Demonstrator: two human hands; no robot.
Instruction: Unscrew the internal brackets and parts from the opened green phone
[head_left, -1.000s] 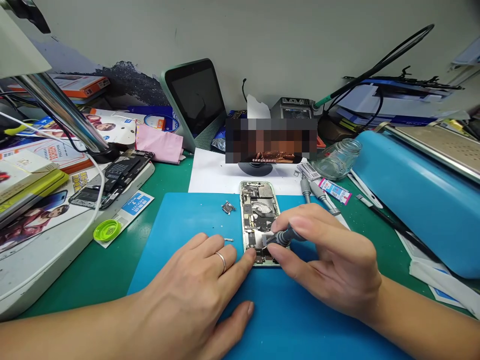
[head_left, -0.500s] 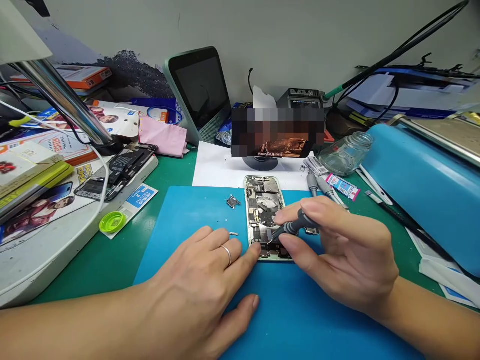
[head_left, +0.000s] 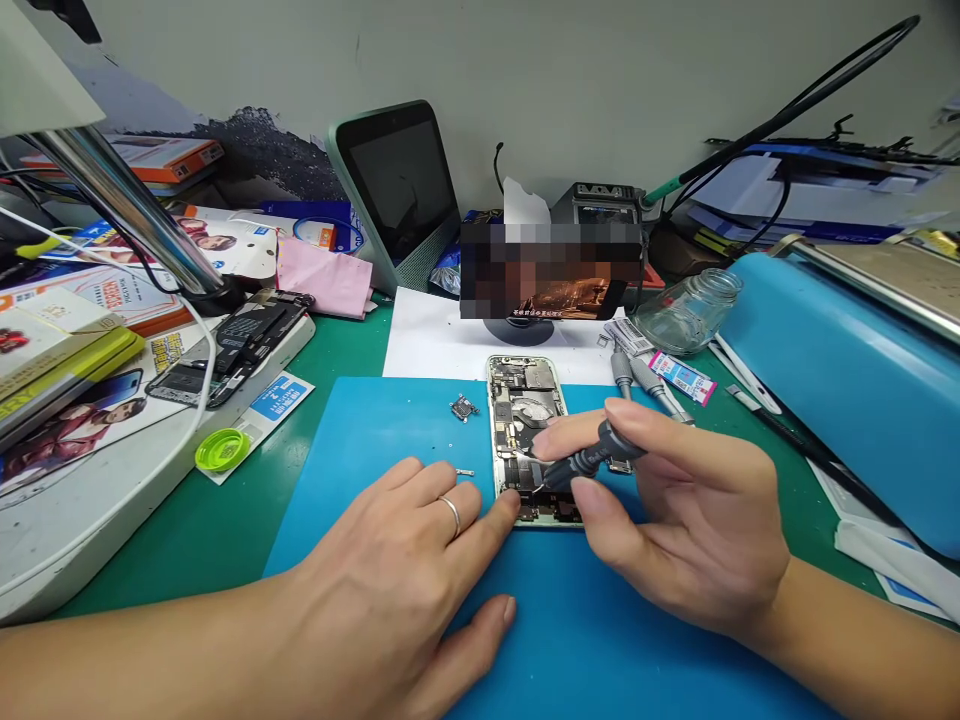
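Note:
An opened phone [head_left: 523, 410] with its circuit boards exposed lies face down on a blue work mat [head_left: 375, 440]. My right hand [head_left: 675, 510] pinches a dark screwdriver [head_left: 592, 462], its tip on the phone's lower middle. My left hand [head_left: 405, 570] lies flat on the mat with fingers spread, a ring on one finger, and its index fingertip touches the phone's lower left corner. A small loose part [head_left: 464, 407] and a tiny metal piece [head_left: 465, 471] rest on the mat left of the phone.
Behind the phone stand a blurred screen on a stand [head_left: 551, 272], a tilted tablet [head_left: 397, 190] and a glass jar [head_left: 688, 310]. Two spare screwdrivers [head_left: 637, 378] lie right of the phone. A blue machine [head_left: 840, 380] fills the right; another dismantled phone [head_left: 240, 345] and a green cap [head_left: 223, 449] sit left.
The screwdriver tip has shifted slightly up the phone, with my right hand moving a little to the right. My left hand has stayed at the phone's lower corner.

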